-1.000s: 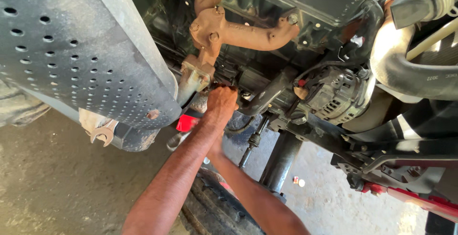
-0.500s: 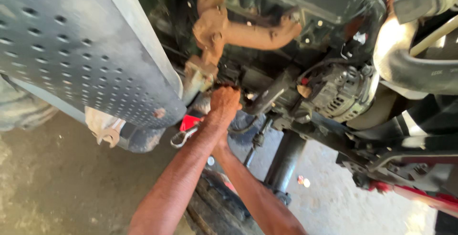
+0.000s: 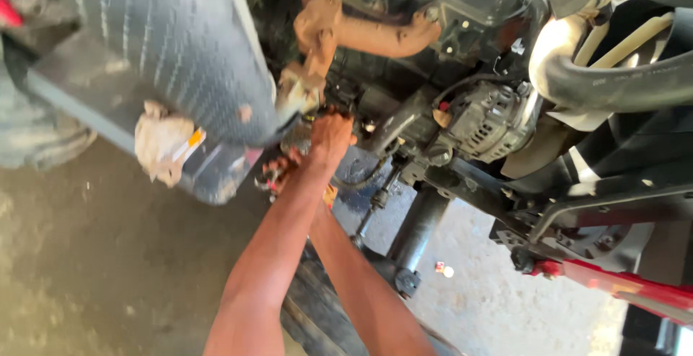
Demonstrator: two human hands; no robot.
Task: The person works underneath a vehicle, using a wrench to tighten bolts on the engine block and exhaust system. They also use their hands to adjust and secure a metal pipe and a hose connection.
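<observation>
Under the engine bay, both hands (image 3: 328, 136) reach the upright rusty exhaust pipe (image 3: 317, 35), grip unclear

rusty exhaust pipe flange (image 3: 302, 90), upright, under engine

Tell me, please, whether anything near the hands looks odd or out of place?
Yes: a crumpled pale rag is stuffed against the lower edge of the perforated grey shield, left of the hands. The rusty orange manifold above them looks heavily corroded.
</observation>
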